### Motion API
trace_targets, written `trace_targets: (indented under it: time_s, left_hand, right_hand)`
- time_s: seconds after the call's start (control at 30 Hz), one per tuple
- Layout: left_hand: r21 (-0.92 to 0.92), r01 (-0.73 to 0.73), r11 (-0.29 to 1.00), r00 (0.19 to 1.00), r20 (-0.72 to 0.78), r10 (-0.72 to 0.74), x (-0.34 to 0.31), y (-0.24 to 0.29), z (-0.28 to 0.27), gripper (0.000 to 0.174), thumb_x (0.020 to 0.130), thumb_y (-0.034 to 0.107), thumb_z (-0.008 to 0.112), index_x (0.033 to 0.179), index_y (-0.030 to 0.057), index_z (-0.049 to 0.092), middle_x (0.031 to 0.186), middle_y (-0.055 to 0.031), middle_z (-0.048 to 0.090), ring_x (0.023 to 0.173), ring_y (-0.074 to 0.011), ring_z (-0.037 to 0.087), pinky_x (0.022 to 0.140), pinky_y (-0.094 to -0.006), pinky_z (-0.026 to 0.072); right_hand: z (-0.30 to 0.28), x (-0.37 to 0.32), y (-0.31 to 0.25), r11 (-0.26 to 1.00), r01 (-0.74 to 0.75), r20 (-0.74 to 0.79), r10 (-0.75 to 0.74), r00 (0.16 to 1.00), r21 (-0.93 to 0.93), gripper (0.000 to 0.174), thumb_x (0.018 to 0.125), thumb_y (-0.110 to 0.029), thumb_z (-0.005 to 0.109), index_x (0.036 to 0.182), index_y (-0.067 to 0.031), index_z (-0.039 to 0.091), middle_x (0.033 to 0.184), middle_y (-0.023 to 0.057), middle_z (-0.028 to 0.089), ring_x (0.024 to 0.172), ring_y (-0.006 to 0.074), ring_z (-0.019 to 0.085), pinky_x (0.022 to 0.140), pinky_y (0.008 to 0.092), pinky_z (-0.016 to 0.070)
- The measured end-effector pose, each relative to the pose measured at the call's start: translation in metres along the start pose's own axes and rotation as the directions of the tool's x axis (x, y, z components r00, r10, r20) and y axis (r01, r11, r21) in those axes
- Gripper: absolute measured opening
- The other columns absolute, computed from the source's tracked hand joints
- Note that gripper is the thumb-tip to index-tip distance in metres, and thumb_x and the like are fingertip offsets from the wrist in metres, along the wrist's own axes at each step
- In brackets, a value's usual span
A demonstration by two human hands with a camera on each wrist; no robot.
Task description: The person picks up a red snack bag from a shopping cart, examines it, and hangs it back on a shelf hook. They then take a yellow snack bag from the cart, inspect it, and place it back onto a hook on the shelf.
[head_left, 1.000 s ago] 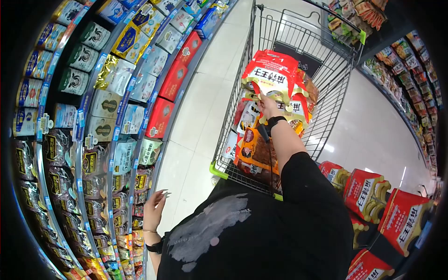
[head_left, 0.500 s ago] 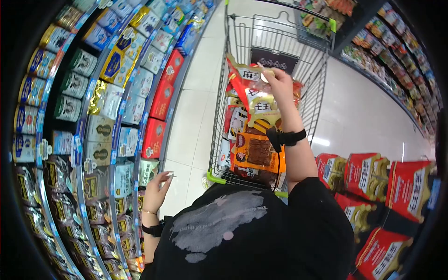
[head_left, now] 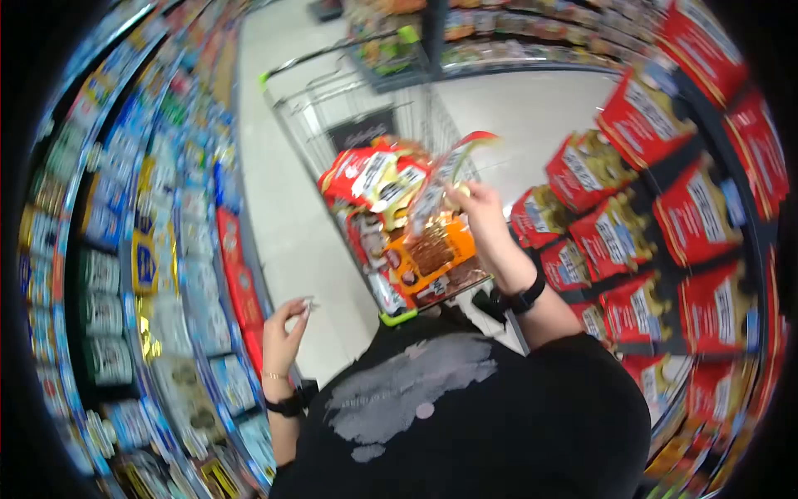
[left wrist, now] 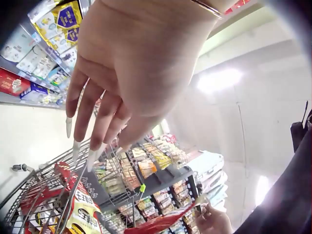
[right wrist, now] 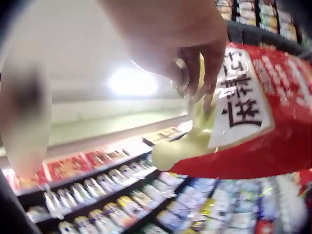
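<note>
My right hand (head_left: 484,214) pinches a red snack bag (right wrist: 278,126) by its cream-gold end, and the bag hangs over the near right part of the shopping cart (head_left: 399,318). In the right wrist view the bag's white panel with black characters faces the camera. Another red and gold snack bag (head_left: 374,176) lies in the cart, with an orange packet (head_left: 432,252) nearer me. My left hand (head_left: 284,334) hangs beside the cart holding nothing, its long-nailed fingers loosely extended in the left wrist view (left wrist: 131,63).
On the right stands a rack of red snack bags (head_left: 640,116) in several rows. Shelves of packaged goods (head_left: 158,258) line the left side. Pale floor (head_left: 295,224) runs between the left shelves and the cart. More stocked shelves (head_left: 549,37) stand at the back.
The view has turned toward the right rack. My right hand first reached into the cart, then lifted a red snack bag and brought it right and nearer me. The left hand stays low and empty.
</note>
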State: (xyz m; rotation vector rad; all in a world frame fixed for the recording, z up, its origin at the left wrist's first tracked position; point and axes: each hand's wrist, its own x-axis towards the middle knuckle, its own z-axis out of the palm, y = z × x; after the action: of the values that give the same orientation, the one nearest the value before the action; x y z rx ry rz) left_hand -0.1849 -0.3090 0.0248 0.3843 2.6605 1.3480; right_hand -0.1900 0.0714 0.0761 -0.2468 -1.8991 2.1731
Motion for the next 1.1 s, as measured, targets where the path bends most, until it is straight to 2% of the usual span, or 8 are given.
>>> trace_targets:
  time_s: [0.17,0.27,0.43,0.7,0.73,0.83,1.0,1.1]
  left_hand:
    - [-0.257,-0.149,0.955,0.934,0.28,0.221,0.029,-0.005,0.029,0.054,0.076,0.013,0.069,0.125,0.0051,0.049,0.113,-0.0118,0.061,0.107,-0.0234,0.057,0.093,-0.0353,0.0423]
    - [-0.488,-0.235,0.841,0.793,0.404,0.456,0.035,0.031,0.068,0.107,0.058,0.025,0.083,0.142,0.0082,0.02,0.141,-0.0146,0.035,0.13,-0.0297,0.034,0.105,-0.0408,0.0295]
    - [-0.721,-0.227,0.654,0.576,0.442,0.687,0.014,0.1,0.135,0.128,0.052,0.026,0.089,0.144,0.0038,0.002,0.144,-0.0183,0.028,0.132,-0.03,0.03,0.108,-0.0404,0.0252]
    - [-0.728,-0.389,0.564,0.356,0.446,0.821,-0.047,0.149,0.188,0.07,0.071,0.0,0.068,0.134,-0.0025,0.037,0.137,-0.0162,0.041,0.126,-0.0244,0.04,0.103,-0.0353,0.033]
    - [-0.736,-0.217,0.642,0.486,0.488,0.725,-0.059,0.156,0.196,0.054,0.074,-0.006,0.061,0.127,-0.0034,0.047,0.13,-0.0155,0.049,0.121,-0.0234,0.046,0.1,-0.033,0.0363]
    - [-0.784,-0.228,0.578,0.524,0.402,0.751,-0.069,0.147,0.228,0.042,0.077,-0.006,0.058,0.119,-0.0045,0.054,0.122,-0.0146,0.056,0.117,-0.0218,0.05,0.097,-0.031,0.0383]
    - [-0.779,-0.142,0.61,0.7,0.357,0.618,-0.115,0.163,0.262,0.012,0.084,0.003,0.059,0.094,-0.0024,0.063,0.075,-0.0051,0.064,0.062,-0.009,0.054,0.06,-0.0262,0.0441]
    - [-0.636,-0.427,0.643,0.633,0.297,0.715,-0.154,0.205,0.26,0.014,0.084,0.008,0.061,0.092,-0.0035,0.063,0.07,-0.0034,0.061,0.064,-0.0069,0.051,0.06,-0.0252,0.0433]
  right_hand:
    - [-0.015,-0.078,-0.009,0.995,0.026,-0.344,0.01,0.939,0.1,0.016,0.088,-0.013,0.057,0.09,0.0012,0.064,0.081,0.0062,0.066,0.073,0.0101,0.059,0.07,0.0233,0.0459]
    - [0.001,-0.14,-0.035,0.998,-0.014,-0.266,0.031,0.964,0.067,0.015,0.087,-0.014,0.061,0.088,0.0001,0.066,0.082,0.0059,0.067,0.074,0.0095,0.061,0.071,0.0233,0.0469]
    - [0.003,-0.21,-0.06,0.999,0.006,-0.213,-0.012,0.977,-0.031,0.02,0.087,-0.017,0.062,0.088,0.0024,0.067,0.081,0.0049,0.066,0.077,0.0071,0.058,0.071,0.0231,0.0464]
    - [-0.027,-0.309,-0.077,0.976,0.158,-0.454,-0.21,0.866,-0.152,0.019,0.086,-0.018,0.063,0.092,-0.0011,0.069,0.085,0.0031,0.067,0.076,0.0052,0.056,0.07,0.0224,0.0448]
    - [-0.033,-0.319,-0.078,0.975,0.188,-0.417,-0.222,0.881,-0.122,0.018,0.087,-0.017,0.062,0.094,-0.0012,0.068,0.085,0.0029,0.067,0.076,0.0055,0.057,0.07,0.0227,0.0449]
    - [-0.049,-0.355,-0.084,0.965,0.24,-0.344,-0.262,0.902,-0.106,0.018,0.088,-0.015,0.06,0.098,-0.001,0.067,0.086,0.0036,0.066,0.079,0.0067,0.057,0.071,0.0233,0.0451]
    - [-0.096,-0.425,-0.096,0.837,0.239,-0.267,-0.406,0.874,-0.492,0.021,0.088,-0.016,0.059,0.102,-0.0007,0.063,0.082,0.0073,0.059,0.077,0.0156,0.054,0.068,0.0288,0.0442]
    - [-0.125,-0.477,-0.094,0.847,0.142,-0.329,-0.346,0.878,-0.513,0.024,0.085,-0.019,0.062,0.102,-0.0019,0.062,0.083,0.0094,0.059,0.076,0.0213,0.054,0.067,0.0319,0.0425]
